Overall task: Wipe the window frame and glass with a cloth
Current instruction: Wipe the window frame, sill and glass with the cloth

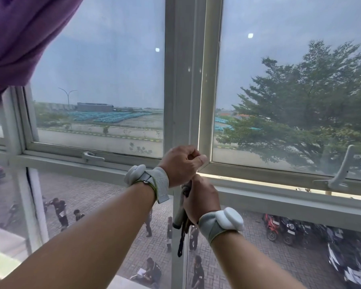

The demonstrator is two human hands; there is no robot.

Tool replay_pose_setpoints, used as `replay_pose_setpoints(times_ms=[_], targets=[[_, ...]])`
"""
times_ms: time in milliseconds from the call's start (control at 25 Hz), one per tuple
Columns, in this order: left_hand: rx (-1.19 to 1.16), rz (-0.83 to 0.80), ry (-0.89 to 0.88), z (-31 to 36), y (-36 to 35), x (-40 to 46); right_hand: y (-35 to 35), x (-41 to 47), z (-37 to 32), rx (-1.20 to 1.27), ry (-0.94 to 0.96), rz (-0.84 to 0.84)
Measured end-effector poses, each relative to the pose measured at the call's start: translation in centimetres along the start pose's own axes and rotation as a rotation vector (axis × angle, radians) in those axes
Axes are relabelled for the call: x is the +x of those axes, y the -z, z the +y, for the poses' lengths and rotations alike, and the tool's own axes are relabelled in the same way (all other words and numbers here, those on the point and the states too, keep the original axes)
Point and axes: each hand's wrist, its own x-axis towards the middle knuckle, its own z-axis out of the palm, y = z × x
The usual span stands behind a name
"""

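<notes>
My left hand (180,163) is a closed fist against the white window frame (184,84), at the lower left corner of the right sash. Its thumb presses on that corner, and I see nothing inside the fist. Just below, my right hand (202,200) grips a grey-handled tool (179,216) with a dark strap hanging from it; the tool's head is hidden behind my fingers. The left glass pane (104,80) and the right glass pane (290,90) look hazy. No cloth shows in either hand.
Purple fabric (19,38) hangs over the top left corner. A latch handle (91,156) lies flat on the left sash; the right sash's handle (342,174) is raised, with a bright gap under that sash. Fixed lower panes (92,205) look down on people and parked motorbikes.
</notes>
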Motion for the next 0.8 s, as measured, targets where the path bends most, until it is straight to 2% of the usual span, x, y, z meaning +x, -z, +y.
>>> replay_pose_setpoints(times_ms=[160,520,800], targets=[[0.004,0.018,0.006,0.1,0.5,-0.5,1.1,-0.1,0.5,0.048,-0.002,-0.031],[0.024,0.041,0.02,-0.7,1.3,-0.9,0.9,-1.0,1.7,-0.125,0.074,0.125],[0.014,0.042,0.034,-1.5,1.6,-1.4,-1.2,-0.2,0.7,-0.046,-0.008,0.05]])
